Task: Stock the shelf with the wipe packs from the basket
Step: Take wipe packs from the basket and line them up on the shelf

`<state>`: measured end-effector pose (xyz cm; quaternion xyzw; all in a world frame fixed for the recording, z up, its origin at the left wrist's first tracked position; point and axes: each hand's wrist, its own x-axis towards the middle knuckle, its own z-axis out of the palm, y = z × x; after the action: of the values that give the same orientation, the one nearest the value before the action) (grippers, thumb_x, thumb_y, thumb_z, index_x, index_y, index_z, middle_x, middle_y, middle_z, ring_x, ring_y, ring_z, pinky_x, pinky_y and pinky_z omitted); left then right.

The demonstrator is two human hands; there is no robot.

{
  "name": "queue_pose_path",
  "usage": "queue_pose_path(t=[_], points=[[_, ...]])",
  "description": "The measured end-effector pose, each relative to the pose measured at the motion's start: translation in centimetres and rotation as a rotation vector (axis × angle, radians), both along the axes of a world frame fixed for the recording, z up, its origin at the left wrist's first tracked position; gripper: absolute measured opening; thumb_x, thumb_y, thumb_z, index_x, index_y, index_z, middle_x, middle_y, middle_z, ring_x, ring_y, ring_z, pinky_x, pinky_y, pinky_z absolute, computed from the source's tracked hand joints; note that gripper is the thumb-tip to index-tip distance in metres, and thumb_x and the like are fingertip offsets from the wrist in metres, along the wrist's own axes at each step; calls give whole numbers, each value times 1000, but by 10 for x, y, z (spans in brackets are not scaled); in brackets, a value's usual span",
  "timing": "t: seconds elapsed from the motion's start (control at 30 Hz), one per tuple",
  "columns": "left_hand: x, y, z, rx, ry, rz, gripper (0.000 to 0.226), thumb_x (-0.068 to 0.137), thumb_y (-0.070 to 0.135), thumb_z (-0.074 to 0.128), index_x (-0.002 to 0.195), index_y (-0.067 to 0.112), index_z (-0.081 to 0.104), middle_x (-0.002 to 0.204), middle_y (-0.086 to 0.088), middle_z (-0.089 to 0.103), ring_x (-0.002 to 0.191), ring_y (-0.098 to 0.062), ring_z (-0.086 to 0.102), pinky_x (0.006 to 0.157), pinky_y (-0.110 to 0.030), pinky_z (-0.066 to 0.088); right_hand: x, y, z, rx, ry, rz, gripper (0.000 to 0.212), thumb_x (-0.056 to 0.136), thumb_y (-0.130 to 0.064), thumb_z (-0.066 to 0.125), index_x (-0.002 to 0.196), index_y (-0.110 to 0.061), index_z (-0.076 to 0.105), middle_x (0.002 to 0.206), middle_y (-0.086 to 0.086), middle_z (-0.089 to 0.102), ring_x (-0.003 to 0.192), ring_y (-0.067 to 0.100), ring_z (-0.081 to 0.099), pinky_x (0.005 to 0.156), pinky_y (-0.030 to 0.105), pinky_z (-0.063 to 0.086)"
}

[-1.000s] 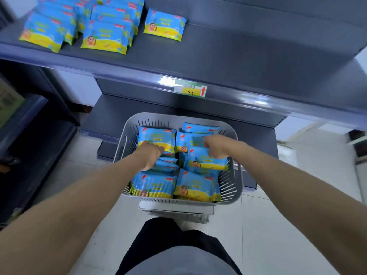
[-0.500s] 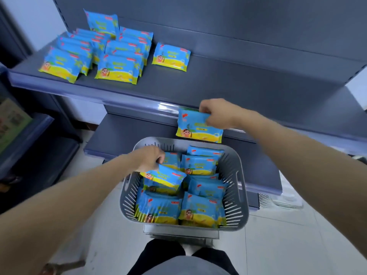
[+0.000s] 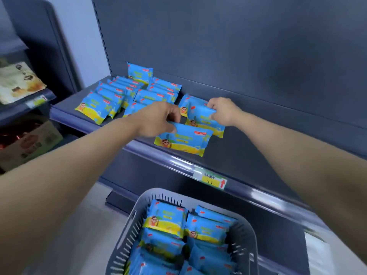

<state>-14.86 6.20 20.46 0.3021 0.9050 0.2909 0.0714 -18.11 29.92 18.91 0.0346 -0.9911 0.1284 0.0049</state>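
Note:
My left hand (image 3: 158, 119) grips a blue and yellow wipe pack (image 3: 184, 140) by its top edge, over the front part of the dark grey shelf (image 3: 258, 147). My right hand (image 3: 223, 111) pinches a second wipe pack (image 3: 204, 122) just behind it, in front of a lone pack (image 3: 183, 105) lying on the shelf. Several more packs (image 3: 111, 100) lie in rows at the shelf's left end. Below, the grey slotted basket (image 3: 246, 235) holds several packs (image 3: 166, 219).
A price label (image 3: 213, 178) with a red arrow sits on the shelf's front rail. The shelf's back panel (image 3: 238, 46) rises behind. A neighbouring shelf unit at the left carries boxes (image 3: 25, 141) and a printed pack (image 3: 17, 80). Pale floor (image 3: 79, 245) lies beside the basket.
Both hands rose from the basket to the shelf, each carrying a wipe pack. The left hand's pack came out of the basket; the right hand's pack moved from the shelf rail onto the shelf.

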Motion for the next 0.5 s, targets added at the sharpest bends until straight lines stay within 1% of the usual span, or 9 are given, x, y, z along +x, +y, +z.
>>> queue_pose_path(t=[0.1, 0.17, 0.23, 0.3, 0.33, 0.4, 0.47, 0.5], points=[[-30, 4, 0, -56, -31, 59, 17, 74, 4, 71, 79, 15, 59, 75, -1, 58, 67, -15, 50, 59, -25, 40, -34, 0, -9, -24, -34, 26, 28, 85, -9, 61, 112, -8, 58, 117, 10, 59, 106, 27, 55, 84, 33, 44], [-48, 8, -5, -67, -50, 82, 17, 75, 4, 71, 79, 15, 58, 73, 1, 56, 64, -14, 48, 56, -21, 39, -56, 1, -15, -63, -39, 19, 28, 84, -11, 63, 111, -10, 58, 115, 9, 59, 100, 25, 55, 78, 31, 43], [-63, 13, -13, -70, -60, 107, 17, 76, 5, 70, 78, 17, 57, 70, 4, 55, 61, -11, 47, 51, -16, 37, -76, 2, -19, -83, -35, 5, 25, 82, -10, 64, 106, -10, 59, 111, 10, 60, 97, 26, 57, 77, 34, 45], [-77, 18, -22, -53, -69, 122, 17, 76, 4, 70, 79, 16, 57, 70, 3, 55, 60, -11, 47, 49, -13, 36, -93, 3, -20, -70, -32, 5, 24, 81, -9, 65, 104, -10, 60, 108, 9, 62, 99, 28, 58, 81, 36, 48], [-84, 21, -25, -36, -76, 126, 16, 76, 3, 69, 80, 14, 58, 72, 0, 57, 62, -14, 48, 53, -16, 38, -101, 4, -20, -63, -27, 7, 23, 81, -9, 65, 103, -10, 60, 107, 7, 61, 98, 27, 58, 82, 36, 48], [-97, 29, -31, 7, -95, 139, 17, 76, 1, 69, 82, 12, 58, 79, -5, 59, 69, -17, 51, 60, -24, 41, -112, 5, -22, -63, -9, 6, 20, 81, -10, 65, 100, -12, 59, 100, 4, 58, 92, 24, 56, 77, 34, 46], [-109, 36, -36, 31, -106, 153, 18, 77, -1, 68, 85, 13, 58, 85, -7, 61, 76, -20, 55, 66, -27, 44, -120, 6, -25, -92, -4, -3, 18, 80, -10, 64, 97, -12, 59, 97, 4, 57, 85, 23, 54, 71, 31, 43], [-114, 40, -38, 30, -113, 153, 18, 78, -1, 67, 87, 12, 58, 89, -8, 63, 81, -22, 57, 71, -29, 46, -123, 8, -27, -116, -8, -7, 18, 80, -9, 64, 97, -11, 60, 98, 6, 59, 84, 22, 54, 70, 31, 42]])
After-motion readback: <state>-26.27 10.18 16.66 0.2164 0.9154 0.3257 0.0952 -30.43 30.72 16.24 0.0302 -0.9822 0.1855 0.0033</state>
